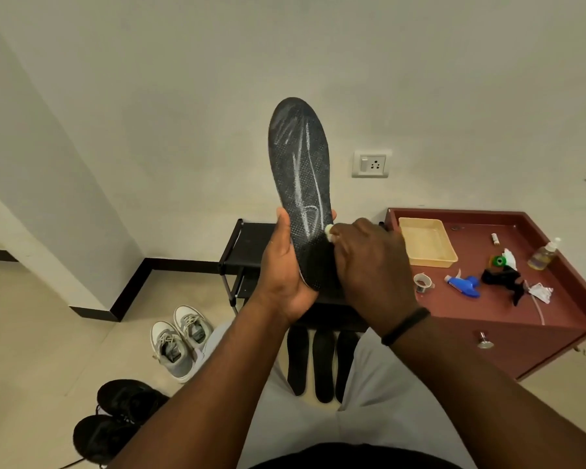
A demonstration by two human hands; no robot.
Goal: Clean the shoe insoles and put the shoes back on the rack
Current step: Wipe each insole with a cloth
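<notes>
Insole (pixel 300 170) held upright, left hand (pixel 281 265) wrapped around its heel.
Right hand (pixel 369 265) pinches a small white pad (pixel 329 229); better to rub with long, even strokes.

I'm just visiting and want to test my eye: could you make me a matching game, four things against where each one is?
Things:
1. black insole
2. grey sneakers
3. yellow tray
4. three black insoles

Places:
A. on the red cabinet
B. on the floor, left of the person's legs
C. held upright in the left hand
D. lying side by side on the floor in front of the shoe rack

Pairs: 1-C, 2-B, 3-A, 4-D
</notes>
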